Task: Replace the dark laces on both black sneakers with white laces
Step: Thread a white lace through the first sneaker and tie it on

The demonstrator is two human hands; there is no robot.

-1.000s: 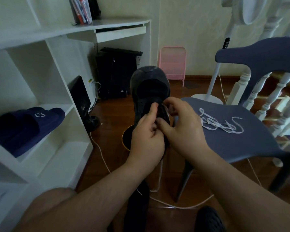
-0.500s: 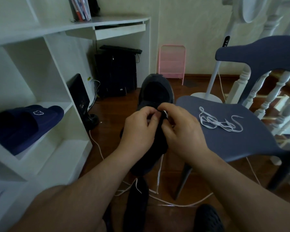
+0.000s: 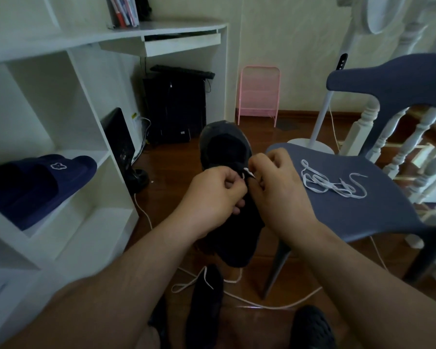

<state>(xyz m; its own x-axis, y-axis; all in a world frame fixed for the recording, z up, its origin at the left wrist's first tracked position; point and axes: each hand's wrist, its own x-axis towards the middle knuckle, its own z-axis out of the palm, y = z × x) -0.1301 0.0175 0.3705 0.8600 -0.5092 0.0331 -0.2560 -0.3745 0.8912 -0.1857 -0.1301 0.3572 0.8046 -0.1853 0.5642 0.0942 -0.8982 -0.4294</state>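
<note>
- Head view: against the picture a second ago, the sneaker (image 3: 224,157) has tipped from upright, sole facing the camera, to toe pointing away, and sits lower between the hands; a white lace end now trails on the floor (image 3: 166,182).
- Left hand (image 3: 212,197), fingers curled, pinches the white lace (image 3: 246,171) at the sneaker's eyelets; earlier its fingers lay straighter on the tongue.
- Right hand (image 3: 280,187), fingers curled too, pinches the same lace from the other side, touching the left.
- Sneaker is black, its toe greyish and worn, held in the air beside the chair (image 3: 363,210).
- Spare white lace (image 3: 332,183) lies tangled on the chair seat, where it was.
- Second black sneaker (image 3: 207,306) lies on the floor below.
</note>
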